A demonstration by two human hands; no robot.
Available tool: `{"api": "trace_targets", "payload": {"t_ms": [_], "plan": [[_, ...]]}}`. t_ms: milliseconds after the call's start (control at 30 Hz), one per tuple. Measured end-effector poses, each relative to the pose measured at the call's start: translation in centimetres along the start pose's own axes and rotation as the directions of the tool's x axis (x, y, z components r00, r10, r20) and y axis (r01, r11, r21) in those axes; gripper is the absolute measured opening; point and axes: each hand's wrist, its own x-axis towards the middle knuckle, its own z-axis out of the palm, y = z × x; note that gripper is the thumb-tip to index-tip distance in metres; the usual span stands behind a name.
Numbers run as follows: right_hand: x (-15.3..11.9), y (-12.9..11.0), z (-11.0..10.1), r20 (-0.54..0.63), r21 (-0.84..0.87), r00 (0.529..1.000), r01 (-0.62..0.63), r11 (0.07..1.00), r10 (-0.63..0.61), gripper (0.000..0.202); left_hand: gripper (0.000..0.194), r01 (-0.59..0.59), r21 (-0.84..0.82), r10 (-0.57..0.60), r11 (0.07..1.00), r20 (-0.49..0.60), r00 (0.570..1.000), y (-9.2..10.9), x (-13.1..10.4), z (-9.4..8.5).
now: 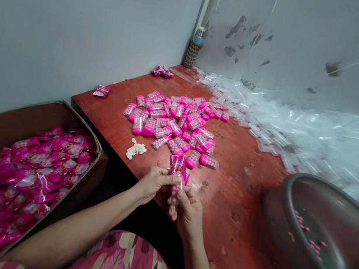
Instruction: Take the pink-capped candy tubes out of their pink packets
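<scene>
Close to the table's near edge, my left hand (pixel 154 185) pinches a printed pink wrapper (pixel 177 165) between thumb and fingers. Just below, my right hand (pixel 190 213) is closed around a clear candy container (pixel 175 194) with pink balls inside. The container's upper end meets the wrapper; whether it sits inside cannot be made out. Beyond both hands lies a loose heap of small clear containers (pixel 176 123) with pink caps, filled with pink candies. A crumpled whitish lump (pixel 136 149) rests left of the heap.
On the left, a cardboard box (pixel 99 150) holds many pink packets (pixel 42 169). A large basin (pixel 286 197) with a few pink candies stands at right. Empty clear containers (pixel 314 139) are piled along the wall. A bottle (pixel 194 48) and pink wrappers (pixel 162 71) are at the red table's (pixel 226 184) back.
</scene>
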Motion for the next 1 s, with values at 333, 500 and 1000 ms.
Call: {"api": "trace_targets", "payload": {"t_ms": [333, 500, 1000], "plan": [[-0.6, -0.5, 0.3, 0.025, -0.028, 0.999, 0.033, 0.999, -0.032, 0.03, 0.017, -0.019, -0.093, 0.012, 0.995, -0.08, 0.997, -0.2, -0.8, -0.9], [-0.1, -0.6, 1.1, 0.001, 0.009, 1.0, 0.016, 1.0, -0.016, 0.024, 0.018, 0.001, -0.057, -0.003, 0.998, -0.047, 0.999, -0.5, -2.1, -0.7], [0.9, -0.9, 0.2, -0.081, -0.239, 0.994, 0.056, 0.969, -0.077, 0.017, 0.044, -0.006, 0.999, 0.8, 0.049, -0.035, 0.599, 3.5, -2.0, -11.6]]}}
